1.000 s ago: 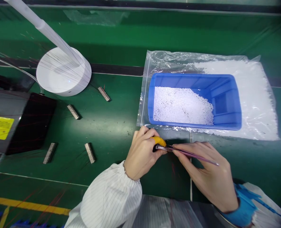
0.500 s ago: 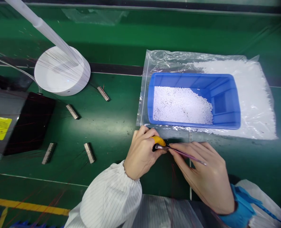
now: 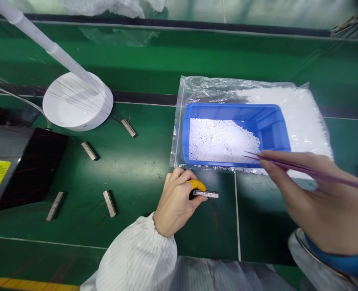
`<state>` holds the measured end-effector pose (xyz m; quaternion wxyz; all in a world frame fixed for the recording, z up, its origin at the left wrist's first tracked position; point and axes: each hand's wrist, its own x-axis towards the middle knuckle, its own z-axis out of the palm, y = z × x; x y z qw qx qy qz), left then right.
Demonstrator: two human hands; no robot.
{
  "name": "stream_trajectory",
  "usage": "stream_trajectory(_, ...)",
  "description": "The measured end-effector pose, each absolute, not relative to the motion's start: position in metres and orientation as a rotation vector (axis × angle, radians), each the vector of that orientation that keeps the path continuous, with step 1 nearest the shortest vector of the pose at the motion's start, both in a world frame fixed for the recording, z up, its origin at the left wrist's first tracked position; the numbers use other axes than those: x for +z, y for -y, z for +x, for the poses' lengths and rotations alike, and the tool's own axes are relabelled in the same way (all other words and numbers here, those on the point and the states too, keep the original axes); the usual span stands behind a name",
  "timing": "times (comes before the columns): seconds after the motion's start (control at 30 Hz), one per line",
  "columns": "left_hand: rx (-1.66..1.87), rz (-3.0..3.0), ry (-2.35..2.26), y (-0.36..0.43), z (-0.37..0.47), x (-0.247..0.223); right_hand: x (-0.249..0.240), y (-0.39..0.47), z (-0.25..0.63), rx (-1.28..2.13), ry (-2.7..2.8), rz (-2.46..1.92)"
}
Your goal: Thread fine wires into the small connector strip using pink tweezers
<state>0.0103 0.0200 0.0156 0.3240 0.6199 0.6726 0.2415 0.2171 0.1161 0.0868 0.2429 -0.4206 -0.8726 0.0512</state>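
My left hand, with a yellow finger cot on one finger, pinches a small strip-shaped part, white on its face with dark edges. In my right hand is a pair of pinkish tweezers. Their tips are apart and reach over the near edge of a blue bin. Small white beads fill the bin's left and middle part. Whether the tips touch any bead, I cannot tell.
Under the bin lies a clear zip bag of white beads. Several similar strips lie at left. A white round tub with a white tube and fine wires stands behind them. A dark machine is far left.
My right hand has moved the tweezers from the strip in my left hand up and right to the bin. The left hand keeps its pinch. The camera view has shifted slightly.
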Motion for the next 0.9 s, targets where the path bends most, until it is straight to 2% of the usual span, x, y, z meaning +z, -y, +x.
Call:
stream_trajectory(0.17,0.636,1.628,-1.784,-0.022,0.011,0.018,0.074,-0.144,0.198,0.004,2.463,-1.083)
stream_trajectory(0.73,0.622,1.641,-1.773,-0.021,0.011,0.017,0.058,-0.162,0.189,-0.013,2.55,-1.013)
stream_trajectory(0.9,0.619,1.654,-1.785,-0.021,0.011,0.016,0.068,-0.154,0.192,0.02,2.496,-1.044)
